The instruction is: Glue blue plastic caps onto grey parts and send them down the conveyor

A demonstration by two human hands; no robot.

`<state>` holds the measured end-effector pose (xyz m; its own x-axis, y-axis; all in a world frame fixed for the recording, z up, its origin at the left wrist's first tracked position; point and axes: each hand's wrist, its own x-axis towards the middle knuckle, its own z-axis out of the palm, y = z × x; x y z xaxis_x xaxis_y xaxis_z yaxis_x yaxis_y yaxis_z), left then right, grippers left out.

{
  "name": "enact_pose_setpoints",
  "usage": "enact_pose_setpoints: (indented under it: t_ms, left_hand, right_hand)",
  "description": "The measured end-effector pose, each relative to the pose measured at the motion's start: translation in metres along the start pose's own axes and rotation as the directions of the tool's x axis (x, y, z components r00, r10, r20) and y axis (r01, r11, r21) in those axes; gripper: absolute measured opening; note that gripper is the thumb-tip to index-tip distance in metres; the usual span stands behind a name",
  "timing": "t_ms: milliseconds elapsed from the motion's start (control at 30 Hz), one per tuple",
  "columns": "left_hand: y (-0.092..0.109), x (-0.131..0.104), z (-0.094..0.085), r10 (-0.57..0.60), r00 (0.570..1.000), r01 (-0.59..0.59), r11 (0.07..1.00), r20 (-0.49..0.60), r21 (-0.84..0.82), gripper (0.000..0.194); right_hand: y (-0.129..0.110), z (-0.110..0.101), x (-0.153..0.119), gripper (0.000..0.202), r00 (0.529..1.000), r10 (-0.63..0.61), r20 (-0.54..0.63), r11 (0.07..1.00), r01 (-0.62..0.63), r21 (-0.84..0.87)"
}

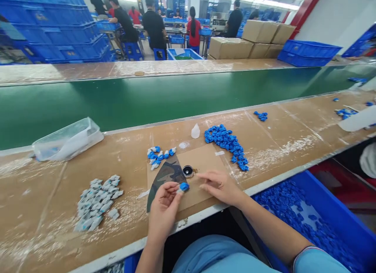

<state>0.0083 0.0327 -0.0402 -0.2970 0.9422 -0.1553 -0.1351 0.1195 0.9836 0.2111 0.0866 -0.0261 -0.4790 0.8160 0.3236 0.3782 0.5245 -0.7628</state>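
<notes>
My left hand [165,204] pinches a small blue rosette-like piece [184,186] with a pale base, held above the cardboard sheet [202,159]. My right hand [219,185] hovers over the same sheet, thumb and forefinger apart, with nothing visible between them. Just beyond its fingertips is a small round dark-centred object [188,171] with a shiny rim. A camouflage-patterned piece [167,177] lies partly behind my left hand. Several blue-and-white pieces [158,156] are scattered past it. A curved heap of blue pieces [225,141] lies to the right, and a pile of grey-white pieces [98,202] to the left.
Beyond the worktable runs a green conveyor belt [147,100]. A clear plastic tub [69,141] rests at the table's far left edge. Below on the right, a blue crate [337,210] holds many blue pieces. Stacked blue crates [58,30], cardboard boxes [230,47] and several people stand farther back.
</notes>
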Motion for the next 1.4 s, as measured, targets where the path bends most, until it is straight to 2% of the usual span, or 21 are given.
enact_pose_setpoints:
  t_ms: [67,100,133,200,267,333,400,567,700,800,867,967,1033,1100,1233,1333,1400]
  left_hand:
    - [0.003,0.011,-0.009,0.028,0.997,-0.024,0.999,-0.072,0.048,0.036]
    - [0.005,0.017,-0.014,0.035,0.994,-0.028,0.998,-0.106,0.063,0.038]
    - [0.007,0.025,-0.019,0.039,0.99,-0.029,0.997,-0.135,0.076,0.039]
    - [0.009,0.039,-0.027,0.048,0.98,-0.031,0.995,-0.192,0.092,0.042]
    - [0.012,0.052,-0.032,0.062,0.971,-0.036,0.993,-0.23,0.113,0.041]
    - [0.014,0.063,-0.034,0.08,0.966,-0.043,0.987,-0.245,0.152,0.039]
    - [0.015,0.071,-0.036,0.093,0.964,-0.045,0.98,-0.248,0.193,0.035]
    - [0.008,0.078,-0.041,0.14,0.954,-0.08,0.971,-0.266,0.225,0.031]
    - [-0.001,0.075,-0.043,0.215,0.938,-0.144,0.955,-0.271,0.26,0.027]
    - [-0.001,0.07,-0.041,0.286,0.925,-0.198,0.926,-0.252,0.323,0.023]
    - [0.002,0.065,-0.037,0.403,0.899,-0.297,0.848,-0.17,0.44,0.018]
    - [0.007,0.059,-0.03,0.568,0.817,-0.496,0.604,0.1,0.624,0.016]
    - [0.009,0.06,-0.025,0.562,0.782,-0.567,0.464,0.268,0.681,0.017]
    - [0.009,0.064,-0.02,0.507,0.789,-0.568,0.386,0.346,0.727,0.022]
    - [0.008,0.082,-0.014,0.457,0.826,-0.491,0.294,0.33,0.82,0.021]
    - [0.009,0.095,-0.011,0.472,0.839,-0.433,0.279,0.27,0.857,0.024]
    - [0.01,0.099,-0.01,0.482,0.841,-0.419,0.292,0.247,0.859,0.026]
  right_hand:
    - [0.01,-0.025,-0.008,0.021,0.988,0.067,-0.141,0.984,-0.089,-0.156]
    - [0.016,-0.039,-0.013,0.019,0.966,0.117,-0.231,0.958,-0.171,-0.23]
    - [0.023,-0.052,-0.018,0.018,0.931,0.178,-0.319,0.919,-0.273,-0.285]
    - [0.037,-0.077,-0.03,0.022,0.83,0.337,-0.446,0.802,-0.501,-0.327]
    - [0.048,-0.094,-0.04,0.046,0.752,0.486,-0.445,0.704,-0.638,-0.312]
    - [0.056,-0.1,-0.045,0.062,0.733,0.566,-0.378,0.685,-0.673,-0.28]
    - [0.06,-0.095,-0.043,0.062,0.749,0.576,-0.328,0.72,-0.655,-0.232]
    - [0.058,-0.065,-0.023,0.051,0.809,0.505,-0.3,0.812,-0.563,-0.151]
    - [0.049,-0.059,-0.013,0.047,0.83,0.475,-0.294,0.818,-0.539,-0.201]
    - [0.039,-0.064,-0.007,0.041,0.876,0.412,-0.252,0.819,-0.477,-0.319]
    - [0.035,-0.064,0.0,0.03,0.908,0.362,-0.211,0.801,-0.419,-0.427]
    - [0.032,-0.058,0.016,0.017,0.909,0.368,-0.197,0.7,-0.41,-0.585]
    - [0.034,-0.052,0.026,0.013,0.903,0.38,-0.2,0.626,-0.41,-0.663]
    - [0.038,-0.047,0.033,0.009,0.913,0.363,-0.186,0.589,-0.38,-0.713]
    - [0.045,-0.044,0.036,0.008,0.932,0.343,-0.121,0.583,-0.312,-0.75]
    - [0.048,-0.044,0.034,0.014,0.925,0.361,-0.121,0.593,-0.328,-0.735]
    - [0.05,-0.045,0.03,0.021,0.934,0.324,-0.15,0.633,-0.331,-0.7]
